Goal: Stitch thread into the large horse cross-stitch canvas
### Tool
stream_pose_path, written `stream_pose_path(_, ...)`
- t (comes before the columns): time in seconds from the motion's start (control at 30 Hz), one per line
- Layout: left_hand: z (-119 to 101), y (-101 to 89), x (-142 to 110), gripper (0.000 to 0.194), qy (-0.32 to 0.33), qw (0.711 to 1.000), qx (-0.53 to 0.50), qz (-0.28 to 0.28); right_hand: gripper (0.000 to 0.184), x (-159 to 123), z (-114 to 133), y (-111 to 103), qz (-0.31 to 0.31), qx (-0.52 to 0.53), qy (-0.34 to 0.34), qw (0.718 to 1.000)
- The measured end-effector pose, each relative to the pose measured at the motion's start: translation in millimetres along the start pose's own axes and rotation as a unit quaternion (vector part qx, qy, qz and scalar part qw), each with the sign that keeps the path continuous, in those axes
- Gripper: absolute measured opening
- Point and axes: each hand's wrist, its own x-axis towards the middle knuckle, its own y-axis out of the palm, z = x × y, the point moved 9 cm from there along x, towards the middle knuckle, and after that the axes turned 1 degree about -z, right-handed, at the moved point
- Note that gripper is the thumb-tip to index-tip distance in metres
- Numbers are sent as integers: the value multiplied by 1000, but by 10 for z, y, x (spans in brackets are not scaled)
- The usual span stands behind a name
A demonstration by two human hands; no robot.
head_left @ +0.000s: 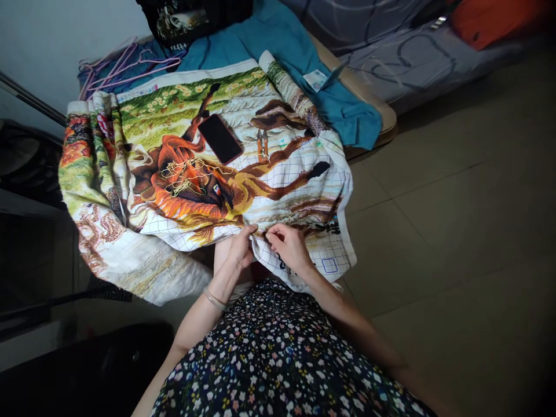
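Note:
A large cross-stitch cloth [278,197] with horses and grass, part stitched and part bare grid, spreads over my lap and the surface before me. My left hand [241,248] is closed on its near edge, the thumb on top and the fingers underneath. Just to the right, my right hand [287,246] is pinched over the cloth; whatever lies between its fingertips is too small to make out. Loose yellowish thread [186,174] lies tangled on the stitched horse. Beyond it are a dark phone [220,139] and orange-handled thread snips [263,146].
Under the cloth's far side lies a teal fabric [269,35] on a padded seat. Pink hangers [117,66] and a black bag [195,23] are at the back. A small paper packet [316,80] rests at the right. Tiled floor [434,202] extends rightward.

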Motion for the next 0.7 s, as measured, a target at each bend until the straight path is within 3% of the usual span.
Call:
stream_pose_path(0.3,12,25,-10,32,-17,1000,-3,1,16,1,-71,33,-40,123,98,987)
stream_pose_path(0.43,23,38,-16,32,-22,1000,-9,14,24,48,64,-14,-50,117,53,990)
stream_pose_path(0.6,4,40,-23,30,-14,1000,-5,18,8,160,179,25,-9,15,14,1000)
stream_pose_path(0.7,-27,16,-26,32,4,1000,-7,7,15,251,195,-296,-43,106,16,993)
